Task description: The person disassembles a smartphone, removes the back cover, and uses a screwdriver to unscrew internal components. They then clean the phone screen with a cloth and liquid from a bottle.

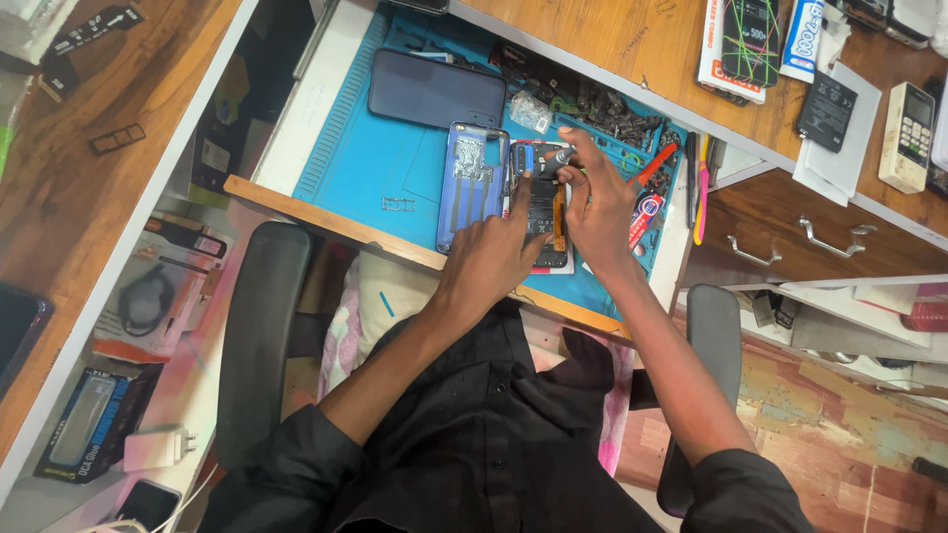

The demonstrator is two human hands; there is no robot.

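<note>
Your left hand [491, 259] lies nearest you, palm down on the lower end of the opened phone [542, 222], forefinger stretched along its left edge. The fingers are spread and pressing, not pinching; this looks like a brace to stop the phone sliding on the blue mat [380, 168].

Your right hand [598, 202] arches over the phone's upper right. Thumb and forefinger pinch the screwdriver [549, 159] near its grip, which likely keeps the tip steady. The tool lies almost flat, its long axis running right to left, tip towards the phone's top edge.

The phone's long axis runs away from you, across the worktop [316, 99]. Just beside it on the left, parallel, lies the blue back cover [472, 183]. Farther off rests a dark phone [435, 89], face up.
</note>
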